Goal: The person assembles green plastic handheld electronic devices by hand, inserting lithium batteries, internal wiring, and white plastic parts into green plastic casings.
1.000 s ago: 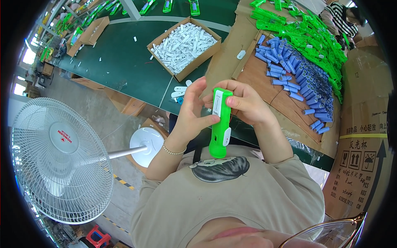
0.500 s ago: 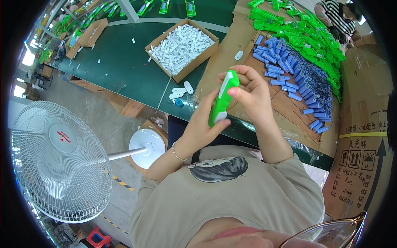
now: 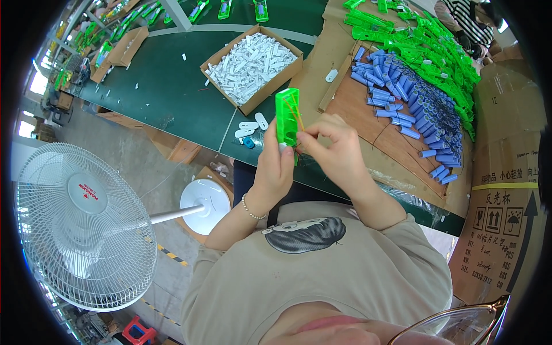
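Observation:
My left hand (image 3: 271, 168) is closed around the lower end of a green plastic housing (image 3: 281, 109), held upright above the table's near edge. Its hollow side now faces me and to the right, with thin red and yellow wires (image 3: 296, 112) running out of it. At the housing's right edge, my right hand (image 3: 336, 146) is closed in a pinch where the wires meet the fingertips. Just left of the housing lie several white oval covers (image 3: 249, 125) and a small blue piece (image 3: 248, 142) on the green table (image 3: 178, 95).
An open carton (image 3: 251, 107) of small white parts stands beyond my hands. To the right, blue cylindrical cells (image 3: 422, 112) with wires lie before a heap of green housings (image 3: 437, 54). A tall carton (image 3: 506, 172) borders the right, a white fan (image 3: 86, 224) the left. Another person (image 3: 474, 26) is at far right.
The green housing has turned from its closed side to its hollow, wired side and shifted slightly left. My right hand has moved from its upper end down to the wires.

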`<state>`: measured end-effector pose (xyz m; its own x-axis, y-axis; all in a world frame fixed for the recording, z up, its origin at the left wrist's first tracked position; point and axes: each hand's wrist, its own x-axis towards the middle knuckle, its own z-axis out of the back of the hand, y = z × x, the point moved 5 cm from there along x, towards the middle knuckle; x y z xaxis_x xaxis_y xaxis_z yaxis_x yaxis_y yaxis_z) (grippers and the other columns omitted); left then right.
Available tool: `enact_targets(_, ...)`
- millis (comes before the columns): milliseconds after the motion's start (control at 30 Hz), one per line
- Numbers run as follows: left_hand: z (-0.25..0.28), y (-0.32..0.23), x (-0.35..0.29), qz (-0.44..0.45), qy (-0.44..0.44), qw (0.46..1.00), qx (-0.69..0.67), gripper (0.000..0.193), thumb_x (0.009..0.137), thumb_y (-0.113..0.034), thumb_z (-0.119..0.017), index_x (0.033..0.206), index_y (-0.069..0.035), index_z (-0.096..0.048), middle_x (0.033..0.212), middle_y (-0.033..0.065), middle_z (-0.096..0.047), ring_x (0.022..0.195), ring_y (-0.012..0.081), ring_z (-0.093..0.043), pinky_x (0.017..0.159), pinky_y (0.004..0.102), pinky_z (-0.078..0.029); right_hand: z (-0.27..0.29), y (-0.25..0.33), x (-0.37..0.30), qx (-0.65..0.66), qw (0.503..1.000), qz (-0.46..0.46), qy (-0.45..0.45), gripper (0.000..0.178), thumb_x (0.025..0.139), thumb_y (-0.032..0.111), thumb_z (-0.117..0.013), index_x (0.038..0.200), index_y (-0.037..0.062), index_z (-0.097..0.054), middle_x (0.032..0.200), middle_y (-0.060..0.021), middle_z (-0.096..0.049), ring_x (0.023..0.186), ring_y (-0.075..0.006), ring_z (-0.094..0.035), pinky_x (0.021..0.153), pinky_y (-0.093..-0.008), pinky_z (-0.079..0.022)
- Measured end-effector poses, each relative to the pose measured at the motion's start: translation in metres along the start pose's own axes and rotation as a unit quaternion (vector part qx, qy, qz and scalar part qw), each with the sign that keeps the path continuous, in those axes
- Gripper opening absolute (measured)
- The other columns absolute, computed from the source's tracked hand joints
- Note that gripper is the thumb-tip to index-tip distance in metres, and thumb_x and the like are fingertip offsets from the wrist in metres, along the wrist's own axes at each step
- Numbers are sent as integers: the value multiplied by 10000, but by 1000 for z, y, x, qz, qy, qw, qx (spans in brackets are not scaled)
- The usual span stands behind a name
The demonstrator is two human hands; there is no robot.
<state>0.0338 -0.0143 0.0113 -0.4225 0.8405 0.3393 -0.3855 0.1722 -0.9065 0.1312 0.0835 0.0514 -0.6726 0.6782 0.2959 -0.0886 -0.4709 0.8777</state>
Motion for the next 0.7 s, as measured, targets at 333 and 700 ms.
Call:
enact_targets(333, -8, 27, 1, 68, -11, 989, -130, 458, 934, -62, -420, 1356, 24, -263, 1097, 121, -521, 984, 168, -527, 872, 293, -424, -18, 1, -27, -244, 957, 160, 5, 112, 738, 154, -685, 709, 84, -603, 693, -38, -552, 709, -236, -534, 687, -370, -382)
enact_targets(700, -17, 35, 3, 162, 32, 927, -336, 404, 917, -22, -382, 1310, -11, -289, 965, 113, -544, 709, 169, -593, 642, 295, -510, 122, -138, 38, -525, 850, -38, 30, 165, 773, 79, -646, 932, 46, -676, 932, -163, -590, 910, -346, -581, 787, -414, -482)
